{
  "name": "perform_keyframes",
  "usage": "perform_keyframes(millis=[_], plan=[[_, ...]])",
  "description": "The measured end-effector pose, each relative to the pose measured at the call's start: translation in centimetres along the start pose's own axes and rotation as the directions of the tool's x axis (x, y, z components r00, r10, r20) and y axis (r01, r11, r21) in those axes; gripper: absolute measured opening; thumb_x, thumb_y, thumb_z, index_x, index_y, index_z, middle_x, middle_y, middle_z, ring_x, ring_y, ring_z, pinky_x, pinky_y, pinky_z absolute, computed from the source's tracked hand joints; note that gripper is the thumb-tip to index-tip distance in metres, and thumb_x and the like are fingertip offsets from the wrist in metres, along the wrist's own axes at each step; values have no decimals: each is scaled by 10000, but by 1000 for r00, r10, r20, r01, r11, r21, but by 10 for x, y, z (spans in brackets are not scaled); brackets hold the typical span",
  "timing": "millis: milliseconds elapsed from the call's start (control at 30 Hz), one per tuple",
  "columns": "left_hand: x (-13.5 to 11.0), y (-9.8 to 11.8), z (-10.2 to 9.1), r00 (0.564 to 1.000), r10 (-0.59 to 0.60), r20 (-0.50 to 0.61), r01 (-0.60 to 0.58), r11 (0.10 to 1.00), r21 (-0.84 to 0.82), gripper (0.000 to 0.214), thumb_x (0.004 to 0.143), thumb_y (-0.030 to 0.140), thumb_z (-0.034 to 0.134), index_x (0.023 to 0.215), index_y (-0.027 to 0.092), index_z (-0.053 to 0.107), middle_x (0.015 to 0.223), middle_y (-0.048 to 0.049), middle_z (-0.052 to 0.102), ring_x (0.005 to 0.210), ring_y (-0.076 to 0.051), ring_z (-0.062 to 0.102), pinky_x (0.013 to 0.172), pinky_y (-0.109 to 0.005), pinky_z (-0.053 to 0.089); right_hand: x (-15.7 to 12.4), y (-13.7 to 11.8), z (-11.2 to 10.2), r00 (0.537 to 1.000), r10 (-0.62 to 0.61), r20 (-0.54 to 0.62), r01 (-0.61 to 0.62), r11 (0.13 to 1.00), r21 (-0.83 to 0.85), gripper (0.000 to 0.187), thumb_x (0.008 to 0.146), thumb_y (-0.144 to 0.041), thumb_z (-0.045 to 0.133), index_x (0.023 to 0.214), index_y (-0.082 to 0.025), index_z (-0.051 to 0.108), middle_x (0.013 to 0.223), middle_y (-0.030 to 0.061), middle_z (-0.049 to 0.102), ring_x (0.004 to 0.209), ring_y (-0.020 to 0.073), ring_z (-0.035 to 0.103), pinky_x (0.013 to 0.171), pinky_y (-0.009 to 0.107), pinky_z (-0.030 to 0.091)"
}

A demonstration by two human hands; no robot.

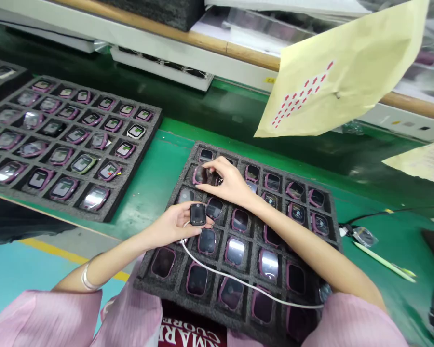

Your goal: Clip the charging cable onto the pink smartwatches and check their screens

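L hand [177, 225] holds small blk unit [197, 214] mid-frame; R hand [229, 183], just above, spans purple-rimmed watch [200, 175], firm grip unclear; watch prob light, stiff, slick-faced; best pinched by its sides.

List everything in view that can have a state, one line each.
Left hand: gripping black device
Right hand: fingertips at edges of a purple-rimmed watch; firm grip unclear
Near tray: holding watches, mostly dark-faced
Far-left tray: holding watches, many faces grey with green marks
White cable: draped across near tray
Yellow sheet: hanging, creased
Pale green pen-like tool: lying right of near tray
Bracelet: worn on left arm
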State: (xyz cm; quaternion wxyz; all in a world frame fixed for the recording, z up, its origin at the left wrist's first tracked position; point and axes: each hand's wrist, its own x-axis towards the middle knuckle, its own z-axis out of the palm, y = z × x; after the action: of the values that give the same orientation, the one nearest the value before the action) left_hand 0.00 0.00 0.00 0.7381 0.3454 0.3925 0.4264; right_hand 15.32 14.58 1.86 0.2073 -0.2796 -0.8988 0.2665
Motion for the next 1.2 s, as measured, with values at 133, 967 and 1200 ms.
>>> perform_keyframes(millis=[133,967,1200], plan=[[1,-2,-1,1000,-10,5,11,996,-90,532,649,74,791,1118,140,549,1107,-126,687,1039,-234,659,997,-414,458,-41,-26,-10,997,-31,71,21,990,138,373,786,-364,740,1072,-184,583,784,4,506,680,163,504,626,278,441],[-3,-2,2,997,21,-72,-13,993,114,335,751,260,743,1022,120,603,981,-89,697,925,-213,659,886,-355,479,-74,-25,28,975,-220,31,211,959,188,408,865,-240,598,1240,-161,459,648,-38,586,497,100,531,441,199,330],[-3,2,3,997,15,-71,-8,996,89,327,747,222,740,1022,117,598,975,-83,700,927,-199,657,869,-328,481,-74,-26,28,978,-206,21,198,960,196,418,859,-260,621,1233,-157,467,647,-39,598,488,95,532,445,196,337]])
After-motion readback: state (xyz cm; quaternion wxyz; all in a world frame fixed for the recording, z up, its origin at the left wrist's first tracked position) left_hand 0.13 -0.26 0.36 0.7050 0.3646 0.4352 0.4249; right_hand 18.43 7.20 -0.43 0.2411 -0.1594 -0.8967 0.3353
